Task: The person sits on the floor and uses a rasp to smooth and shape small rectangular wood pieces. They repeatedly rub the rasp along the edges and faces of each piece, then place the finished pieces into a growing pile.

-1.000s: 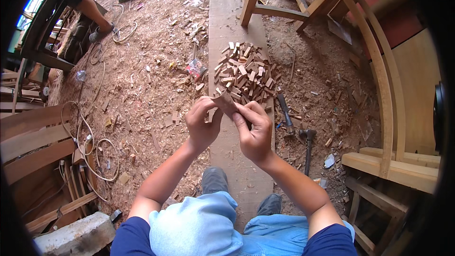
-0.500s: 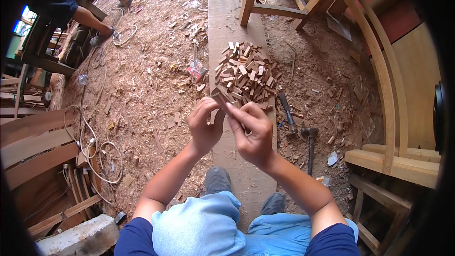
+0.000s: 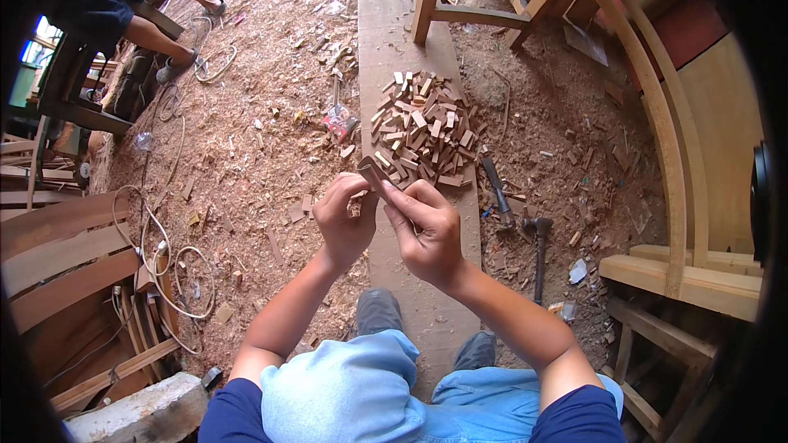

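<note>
Between my hands is a small brown folded strip (image 3: 371,168), curled over at its upper end; it looks like sandpaper, and whether anything lies inside the fold I cannot tell. My left hand (image 3: 343,217) is closed, its fingertips pinching the left side of the strip. From the right, my right hand (image 3: 430,228) grips it between thumb and forefinger, the other fingers bent in. Just beyond both hands, a heap of small cut wooden blocks (image 3: 427,123) lies on a long flat board (image 3: 386,0).
Right of the board lie a chisel-like tool (image 3: 496,184) and a hammer (image 3: 538,258) among shavings. A wooden chair frame (image 3: 476,16) stands at the far end. Curved slats (image 3: 74,234) and a looped pale cable (image 3: 176,308) are at left. Another person's legs (image 3: 156,37) show far left.
Both hands have shifted slightly left and toward me with the strip still held. The strip's curled end now shows more openly.
</note>
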### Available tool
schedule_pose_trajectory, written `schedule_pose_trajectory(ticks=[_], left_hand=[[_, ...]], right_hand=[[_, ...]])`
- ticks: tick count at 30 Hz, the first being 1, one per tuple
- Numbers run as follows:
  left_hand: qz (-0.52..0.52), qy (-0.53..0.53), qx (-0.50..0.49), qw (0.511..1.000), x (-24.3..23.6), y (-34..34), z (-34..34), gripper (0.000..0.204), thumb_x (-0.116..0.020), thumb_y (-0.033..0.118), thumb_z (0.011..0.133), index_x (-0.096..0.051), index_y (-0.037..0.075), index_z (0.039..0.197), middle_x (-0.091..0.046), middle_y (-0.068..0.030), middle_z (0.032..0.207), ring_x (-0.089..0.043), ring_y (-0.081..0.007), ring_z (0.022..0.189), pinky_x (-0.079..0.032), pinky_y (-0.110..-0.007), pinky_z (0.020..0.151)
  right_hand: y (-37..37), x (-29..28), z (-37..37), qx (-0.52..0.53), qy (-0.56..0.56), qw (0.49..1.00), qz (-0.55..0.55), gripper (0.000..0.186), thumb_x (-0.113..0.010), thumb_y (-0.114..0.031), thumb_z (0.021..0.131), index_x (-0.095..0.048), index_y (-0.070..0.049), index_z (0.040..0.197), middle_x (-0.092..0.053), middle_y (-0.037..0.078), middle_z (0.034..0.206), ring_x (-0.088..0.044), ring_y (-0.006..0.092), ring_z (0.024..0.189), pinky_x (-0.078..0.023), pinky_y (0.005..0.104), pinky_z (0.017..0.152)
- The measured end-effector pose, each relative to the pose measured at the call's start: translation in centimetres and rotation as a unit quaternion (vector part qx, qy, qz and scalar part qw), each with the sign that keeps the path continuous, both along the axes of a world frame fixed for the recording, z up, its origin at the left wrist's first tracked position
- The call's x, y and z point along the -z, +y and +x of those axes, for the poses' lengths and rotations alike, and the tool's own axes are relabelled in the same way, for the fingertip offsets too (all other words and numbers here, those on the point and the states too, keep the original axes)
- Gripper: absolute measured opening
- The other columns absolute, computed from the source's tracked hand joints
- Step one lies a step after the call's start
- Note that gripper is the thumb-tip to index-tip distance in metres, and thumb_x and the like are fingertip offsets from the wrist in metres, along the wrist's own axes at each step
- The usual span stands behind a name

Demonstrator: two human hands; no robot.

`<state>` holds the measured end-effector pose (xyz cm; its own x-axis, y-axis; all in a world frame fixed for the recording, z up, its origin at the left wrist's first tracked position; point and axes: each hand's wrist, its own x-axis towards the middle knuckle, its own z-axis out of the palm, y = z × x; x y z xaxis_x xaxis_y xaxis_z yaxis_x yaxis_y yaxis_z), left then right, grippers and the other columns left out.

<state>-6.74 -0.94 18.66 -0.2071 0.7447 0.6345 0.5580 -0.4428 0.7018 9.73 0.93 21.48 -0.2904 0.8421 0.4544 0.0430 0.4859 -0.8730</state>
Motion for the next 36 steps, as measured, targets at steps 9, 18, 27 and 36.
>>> schedule_pose_trajectory(ticks=[9, 18, 27, 36], left_hand=[[0.006, -0.005, 0.014, 1.000, 0.2, 0.3, 0.4, 0.023, -0.076, -0.014, 0.081, -0.070, 0.000, 0.099, -0.075, -0.0131, 0.091, -0.074, -0.0275, 0.084, -0.059, -0.035, 0.075], [-0.013, 0.018, -0.003, 1.000, 0.8, -0.4, 0.7, 0.022, -0.077, -0.014, 0.080, -0.069, 0.000, 0.096, -0.074, -0.0137, 0.089, -0.073, -0.0269, 0.082, -0.057, -0.036, 0.073], [-0.006, -0.011, -0.001, 1.000, 1.3, 0.0, 0.4, 0.022, -0.079, -0.012, 0.082, -0.071, -0.001, 0.099, -0.076, -0.0137, 0.094, -0.075, -0.0264, 0.087, -0.060, -0.034, 0.077], [-0.016, -0.009, 0.014, 1.000, 1.3, 0.1, 0.3, 0.024, -0.075, -0.015, 0.082, -0.071, -0.001, 0.102, -0.075, -0.0134, 0.093, -0.075, -0.0256, 0.085, -0.059, -0.033, 0.077]], right_hand=[[0.6, -0.3, 0.6, 0.017, -0.020, 0.999, -0.025, 0.030, -0.074, 0.006, 0.094, -0.077, 0.003, 0.123, -0.062, 0.009, 0.083, -0.057, 0.0149, 0.067, -0.044, 0.0301, 0.055], [0.0, 0.0, 0.6, 0.035, -0.026, 0.998, -0.053, 0.033, -0.073, 0.001, 0.092, -0.078, -0.002, 0.124, -0.066, 0.009, 0.084, -0.064, 0.0213, 0.064, -0.050, 0.0355, 0.058], [0.4, 0.5, 0.6, 0.066, -0.030, 0.993, -0.094, 0.030, -0.071, 0.002, 0.093, -0.078, -0.001, 0.122, -0.064, 0.011, 0.086, -0.062, 0.0223, 0.064, -0.048, 0.0362, 0.059], [0.6, 1.2, 0.7, 0.028, -0.018, 0.995, -0.091, 0.028, -0.071, 0.003, 0.094, -0.078, 0.000, 0.121, -0.064, 0.010, 0.085, -0.060, 0.0182, 0.065, -0.045, 0.0327, 0.057]])
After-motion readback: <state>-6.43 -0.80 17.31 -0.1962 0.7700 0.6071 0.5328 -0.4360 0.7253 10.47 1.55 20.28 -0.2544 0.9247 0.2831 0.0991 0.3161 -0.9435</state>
